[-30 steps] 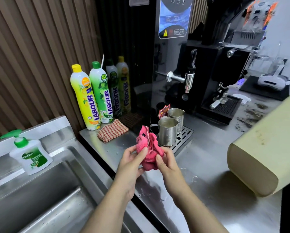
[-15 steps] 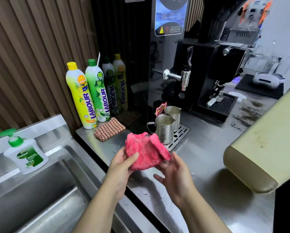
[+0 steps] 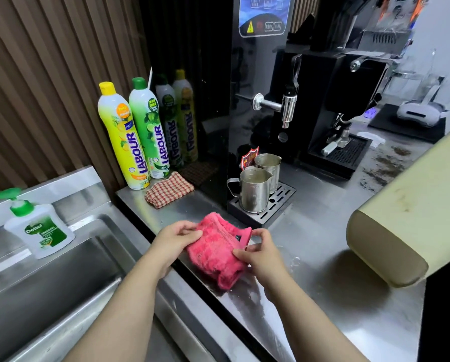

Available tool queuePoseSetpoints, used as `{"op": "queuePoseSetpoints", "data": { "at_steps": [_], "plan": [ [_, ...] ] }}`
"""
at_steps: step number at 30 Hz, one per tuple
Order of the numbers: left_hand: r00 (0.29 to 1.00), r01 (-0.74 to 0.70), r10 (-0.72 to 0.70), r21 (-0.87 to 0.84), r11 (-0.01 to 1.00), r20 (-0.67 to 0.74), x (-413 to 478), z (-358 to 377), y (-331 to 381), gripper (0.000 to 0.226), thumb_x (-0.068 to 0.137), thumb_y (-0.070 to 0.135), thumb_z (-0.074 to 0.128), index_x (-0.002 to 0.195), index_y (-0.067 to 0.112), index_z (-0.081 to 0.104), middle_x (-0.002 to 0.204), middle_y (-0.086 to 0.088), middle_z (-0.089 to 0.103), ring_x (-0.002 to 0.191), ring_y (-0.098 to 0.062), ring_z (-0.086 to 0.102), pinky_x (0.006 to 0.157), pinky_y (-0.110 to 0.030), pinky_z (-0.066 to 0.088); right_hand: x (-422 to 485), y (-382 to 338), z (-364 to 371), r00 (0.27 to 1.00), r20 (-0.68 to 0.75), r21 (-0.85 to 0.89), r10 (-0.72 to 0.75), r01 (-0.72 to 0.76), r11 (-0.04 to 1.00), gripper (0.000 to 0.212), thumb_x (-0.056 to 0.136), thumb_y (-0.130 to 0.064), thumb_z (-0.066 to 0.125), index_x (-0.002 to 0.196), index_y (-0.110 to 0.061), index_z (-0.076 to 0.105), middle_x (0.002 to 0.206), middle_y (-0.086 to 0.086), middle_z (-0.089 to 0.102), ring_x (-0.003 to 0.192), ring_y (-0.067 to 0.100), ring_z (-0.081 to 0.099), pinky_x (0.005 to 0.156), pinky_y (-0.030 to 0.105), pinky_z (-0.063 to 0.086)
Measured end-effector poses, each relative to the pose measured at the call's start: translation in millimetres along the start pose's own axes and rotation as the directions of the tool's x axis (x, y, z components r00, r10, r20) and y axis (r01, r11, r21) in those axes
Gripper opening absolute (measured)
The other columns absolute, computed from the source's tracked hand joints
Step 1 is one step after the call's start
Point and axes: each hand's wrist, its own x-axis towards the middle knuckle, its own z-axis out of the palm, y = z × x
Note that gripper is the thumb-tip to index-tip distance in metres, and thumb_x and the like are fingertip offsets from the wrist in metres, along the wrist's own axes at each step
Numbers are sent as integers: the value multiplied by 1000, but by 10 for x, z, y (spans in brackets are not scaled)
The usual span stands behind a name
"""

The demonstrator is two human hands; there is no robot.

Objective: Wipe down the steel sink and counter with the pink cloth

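Observation:
A fluffy pink cloth (image 3: 216,250) is spread between both my hands, low over the steel counter (image 3: 310,257) near its left edge. My left hand (image 3: 175,237) pinches the cloth's left edge with thumb and fingers. My right hand (image 3: 257,250) pinches the right side, fingers curled over the hem. The cloth's lower corner hangs down onto the counter. The steel sink (image 3: 36,296) lies lower, to the left of my arms.
Two steel jugs (image 3: 255,190) stand on a drip tray just behind the cloth. A checked rag (image 3: 169,192) and two dish-soap bottles (image 3: 135,137) sit at the counter's back left. A Dettol pump bottle (image 3: 39,231) stands on the sink ledge. A beige block (image 3: 406,218) juts in at right.
The bunched cloth has been opened out flat and lowered toward the counter. Both hands moved apart to its two sides.

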Motion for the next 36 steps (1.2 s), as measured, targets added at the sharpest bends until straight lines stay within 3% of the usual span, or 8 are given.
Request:
{"op": "queuePoseSetpoints", "data": {
  "at_steps": [3,7,11,14,18,29,33,36],
  "plan": [
    [964,27,87,420,907,-251,136,-125,-219,13,88,20,59,98,15,66,103,-6,67,94,-21,59,84,-29,45,64,150,-4,961,-96,-650,-260,137,747,49,81,-16,63,126,-22,46,121,-2,53,114,19,51,98,39,41],
    [927,-272,373,618,738,-37,205,-6,-257,22,93,17,49,108,20,64,113,-4,64,100,-19,58,92,-31,41,85,158,85,869,34,-711,-494,368,599,37,89,-15,50,126,-17,53,139,3,48,130,18,38,108,28,25],
    [916,-385,292,808,446,275,255,274,-335,43,99,36,29,142,36,29,150,15,29,142,-10,14,114,-42,-3,97,273,269,941,191,-805,-281,314,504,61,97,-51,27,149,-20,18,157,3,17,145,15,8,117,36,4],
    [926,-363,204,898,250,317,285,262,-480,50,97,49,11,144,42,-4,154,23,-1,138,-11,-23,107,-48,-23,121,462,188,963,244,-900,-114,269,344,74,91,-64,19,148,-26,-7,158,-5,-9,144,11,-14,113,49,-13],
    [923,-365,196,916,167,332,304,259,-510,51,96,49,5,143,42,-12,154,22,-7,132,-9,-30,104,-47,-27,164,512,120,955,276,-919,-107,295,261,77,88,-68,17,147,-28,-13,157,-7,-16,142,11,-19,111,50,-17],
    [942,-330,115,932,148,315,282,244,-427,51,96,50,8,143,42,-9,155,18,-7,140,-17,-22,108,-52,-22,131,557,130,948,273,-898,-167,313,310,79,87,-69,19,148,-27,-10,158,-6,-11,143,10,-18,112,49,-18],
    [969,-245,76,902,356,233,113,125,-287,50,97,50,15,144,43,1,156,13,-9,143,-14,-14,112,-50,-13,3,428,50,931,324,-824,-165,364,434,71,92,-62,25,149,-26,5,159,-5,-3,144,8,-11,113,39,-16],
    [974,-221,178,777,589,143,-404,-192,-525,42,97,42,31,139,41,30,154,10,19,143,-10,11,115,-42,-1,-302,429,-75,897,363,-705,-253,442,555,63,91,-59,32,146,-28,26,156,-10,19,142,0,10,118,29,-3]
  ]
}}
